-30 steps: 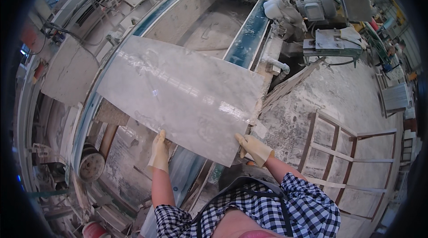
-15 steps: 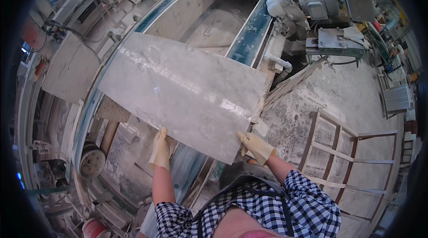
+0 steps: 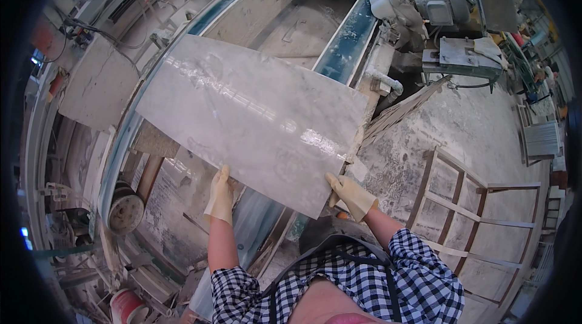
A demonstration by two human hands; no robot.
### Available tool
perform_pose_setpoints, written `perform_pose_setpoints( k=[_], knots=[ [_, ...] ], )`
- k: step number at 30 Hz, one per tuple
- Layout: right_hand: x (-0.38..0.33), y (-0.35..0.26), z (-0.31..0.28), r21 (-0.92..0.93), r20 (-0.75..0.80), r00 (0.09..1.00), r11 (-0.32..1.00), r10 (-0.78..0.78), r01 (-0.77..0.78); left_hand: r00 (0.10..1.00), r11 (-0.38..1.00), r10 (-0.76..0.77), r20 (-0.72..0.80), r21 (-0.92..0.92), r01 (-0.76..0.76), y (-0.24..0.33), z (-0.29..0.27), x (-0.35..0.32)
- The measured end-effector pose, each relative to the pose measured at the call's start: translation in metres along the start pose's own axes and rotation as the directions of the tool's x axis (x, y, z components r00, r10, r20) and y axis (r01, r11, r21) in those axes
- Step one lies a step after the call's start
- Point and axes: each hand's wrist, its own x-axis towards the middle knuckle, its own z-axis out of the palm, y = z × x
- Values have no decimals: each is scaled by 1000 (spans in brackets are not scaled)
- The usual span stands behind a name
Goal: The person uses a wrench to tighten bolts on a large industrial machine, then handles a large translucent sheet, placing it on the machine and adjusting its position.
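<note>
A large polished stone slab (image 3: 251, 118), pale grey with light veining, lies across two blue belts of a conveyor (image 3: 345, 42). My left hand (image 3: 220, 195), in a cream rubber glove, grips the slab's near long edge, thumb on top and fingers hidden beneath. At the near right corner, my right hand (image 3: 351, 195), gloved the same way, holds the short edge with its thumb over the top face. Bright reflections run across the slab's glossy surface.
A motor (image 3: 441, 7) and metal machine parts stand at the far right of the conveyor. On the dusty floor to the right lies a slatted frame (image 3: 479, 218). A roller wheel (image 3: 126, 213) sits at the left, with a red and white bucket (image 3: 128, 306) below it.
The slab has shifted slightly away from me, its far edge now a little higher in view. Both hands keep their hold and have moved a little with it.
</note>
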Motion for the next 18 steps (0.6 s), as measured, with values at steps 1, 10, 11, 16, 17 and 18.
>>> perform_pose_setpoints(
  k=[1,10,11,16,17,18],
  knots=[
    [0,-1,0,-7,3,1000,1000,-6,6,1000,1000,1,2,-7,-1,0,-1,1],
    [-2,-15,-2,26,31,999,999,-28,27,999,1000,-9,-33,19,10,-3,-9,9],
    [-2,-17,-3,16,28,999,1000,-20,20,1000,1000,8,-13,7,-7,-3,-10,10],
    [-2,-20,-1,-1,34,999,999,-32,32,1000,1000,5,-25,11,-4,-2,-11,12],
    [-1,-20,0,-16,28,1000,1000,-10,10,999,1000,-6,-40,22,7,-2,-11,12],
    [0,-19,0,-7,27,999,1000,-29,29,996,999,-22,-85,47,26,-1,-11,12]
  ],
)
